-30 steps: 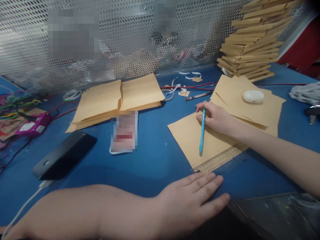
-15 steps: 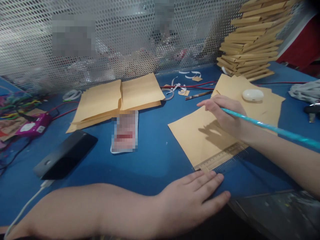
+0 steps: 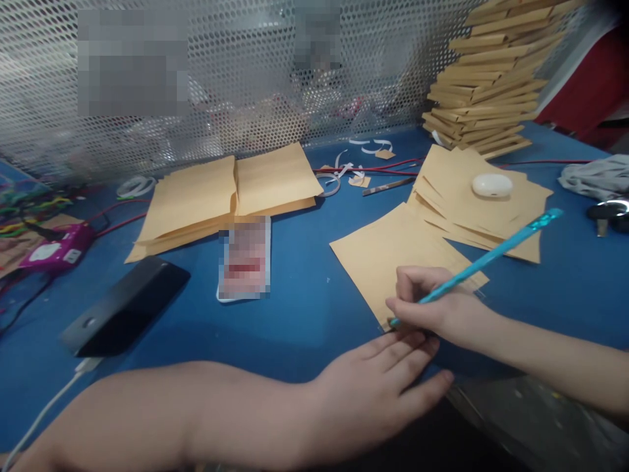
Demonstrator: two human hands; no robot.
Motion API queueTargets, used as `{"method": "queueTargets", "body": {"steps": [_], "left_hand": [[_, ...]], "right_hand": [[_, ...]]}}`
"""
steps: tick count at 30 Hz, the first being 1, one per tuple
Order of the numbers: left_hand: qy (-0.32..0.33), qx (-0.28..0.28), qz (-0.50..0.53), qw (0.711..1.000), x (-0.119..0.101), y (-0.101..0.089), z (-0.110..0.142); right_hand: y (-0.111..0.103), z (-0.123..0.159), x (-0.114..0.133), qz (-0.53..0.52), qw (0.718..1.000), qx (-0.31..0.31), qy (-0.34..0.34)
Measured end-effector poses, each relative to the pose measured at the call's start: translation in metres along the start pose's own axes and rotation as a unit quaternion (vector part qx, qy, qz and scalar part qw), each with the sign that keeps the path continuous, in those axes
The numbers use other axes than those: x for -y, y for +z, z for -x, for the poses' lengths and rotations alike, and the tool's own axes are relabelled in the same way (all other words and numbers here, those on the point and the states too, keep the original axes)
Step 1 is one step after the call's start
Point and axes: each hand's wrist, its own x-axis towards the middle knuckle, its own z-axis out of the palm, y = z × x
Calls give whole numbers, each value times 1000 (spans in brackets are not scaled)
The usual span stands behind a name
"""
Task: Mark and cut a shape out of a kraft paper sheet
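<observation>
My right hand [image 3: 435,303] is closed on a light-blue pen [image 3: 491,255], its tip down at the near corner of a single brown paper sheet [image 3: 388,252] on the blue table. The pen's back end points up and to the right. My left hand [image 3: 381,387] lies flat with fingers stretched out, just below the right hand, at the sheet's near edge. The ruler seen earlier along that edge is now hidden under the hands.
A pile of brown sheets [image 3: 511,210] with a white oval case [image 3: 492,185] on it lies at right. A tall stack of folded brown paper [image 3: 491,85] stands behind. Folded sheets [image 3: 226,193], a card [image 3: 244,257] and a black power bank [image 3: 125,305] lie left. Mesh wall [image 3: 246,65] behind.
My right hand swung the pen around to point up and right, then came down from the sheet's far side to its near corner. The left hand stayed flat.
</observation>
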Motion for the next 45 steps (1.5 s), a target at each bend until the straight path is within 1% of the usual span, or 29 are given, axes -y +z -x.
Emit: {"method": "queueTargets", "body": {"steps": [4,8,12,17,45], "left_hand": [[2,-2,-6,1000,0,0,-1],[3,0,-4,1000,-1,1,-1],[-1,-8,-7,1000,-1,1,-1],[0,-13,-15,1000,-1,0,-1],[-3,-7,-2,1000,0,0,-2]], "right_hand": [[0,-1,5,19,1000,15,5],[1,0,7,50,999,16,6],[1,0,7,35,999,26,18],[0,0,9,50,998,24,16],[1,-1,8,20,1000,22,9]]}}
